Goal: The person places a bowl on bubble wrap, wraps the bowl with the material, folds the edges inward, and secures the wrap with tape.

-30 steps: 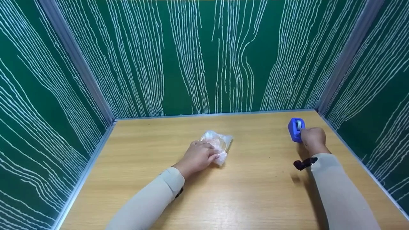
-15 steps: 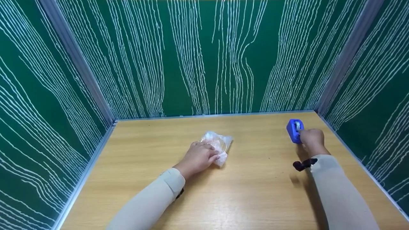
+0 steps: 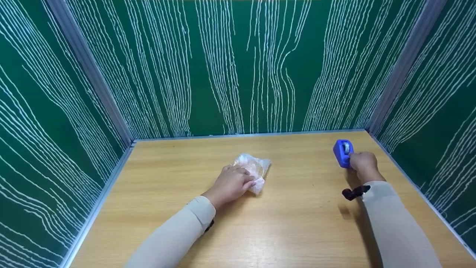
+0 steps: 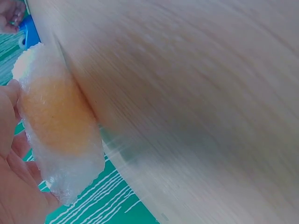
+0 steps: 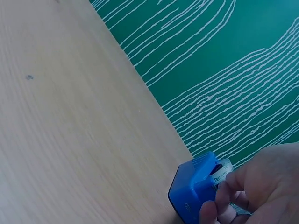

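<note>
A bubble-wrapped package (image 3: 256, 167), clear with something orange-brown inside, lies on the wooden table left of the right hand. The left hand (image 3: 232, 182) holds it from its near left side; in the left wrist view, fingers curl round one edge of the wrap (image 4: 60, 116). Further right stands a blue tape dispenser (image 3: 342, 153) with a roll of clear tape (image 5: 222, 171). At its near end, the right hand (image 3: 364, 163) has curled fingers and seems to pinch the tape's end. Exactly what lies between those fingertips is hidden.
The wooden table (image 3: 286, 223) is bounded by green panels (image 3: 208, 74) with white wavy lines at the back and both sides. Grey metal posts (image 3: 405, 67) stand at the back corners. A dark wrist mount (image 3: 356, 192) sits on the right sleeve.
The right hand and the tape dispenser have shifted very slightly left and nearer. The left hand and the package keep their place.
</note>
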`<move>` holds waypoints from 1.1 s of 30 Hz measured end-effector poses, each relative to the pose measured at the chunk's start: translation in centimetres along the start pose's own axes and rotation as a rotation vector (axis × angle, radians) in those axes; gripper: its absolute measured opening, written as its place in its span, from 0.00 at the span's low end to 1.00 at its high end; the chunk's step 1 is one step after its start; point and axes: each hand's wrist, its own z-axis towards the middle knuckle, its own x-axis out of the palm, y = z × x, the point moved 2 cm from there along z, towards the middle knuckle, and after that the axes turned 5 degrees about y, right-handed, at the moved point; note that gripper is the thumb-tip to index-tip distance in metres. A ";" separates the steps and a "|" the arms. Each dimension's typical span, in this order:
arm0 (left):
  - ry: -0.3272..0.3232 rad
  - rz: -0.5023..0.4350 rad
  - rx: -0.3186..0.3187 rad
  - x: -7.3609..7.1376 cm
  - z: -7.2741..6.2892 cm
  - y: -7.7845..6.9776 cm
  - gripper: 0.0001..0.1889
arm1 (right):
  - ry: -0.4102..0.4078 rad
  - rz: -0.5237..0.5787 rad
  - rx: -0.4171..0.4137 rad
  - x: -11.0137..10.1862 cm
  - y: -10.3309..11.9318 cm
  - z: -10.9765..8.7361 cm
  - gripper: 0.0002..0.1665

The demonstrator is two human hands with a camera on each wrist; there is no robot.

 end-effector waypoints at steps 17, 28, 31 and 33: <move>-0.005 0.009 0.002 -0.2 0.0 -0.1 0.24 | -0.028 0.066 -0.013 0.4 -0.5 -0.5 0.37; 0.006 -0.021 -0.006 0.0 -0.1 -0.2 0.24 | 0.013 0.137 0.016 0.5 -1.0 -0.5 0.37; 0.012 -0.028 -0.013 0.0 -0.1 -0.1 0.24 | 0.022 0.137 0.014 0.5 -1.0 -0.6 0.37; 0.014 -0.034 -0.014 0.0 -0.1 -0.1 0.25 | 0.027 0.147 0.017 0.5 -1.1 -0.6 0.37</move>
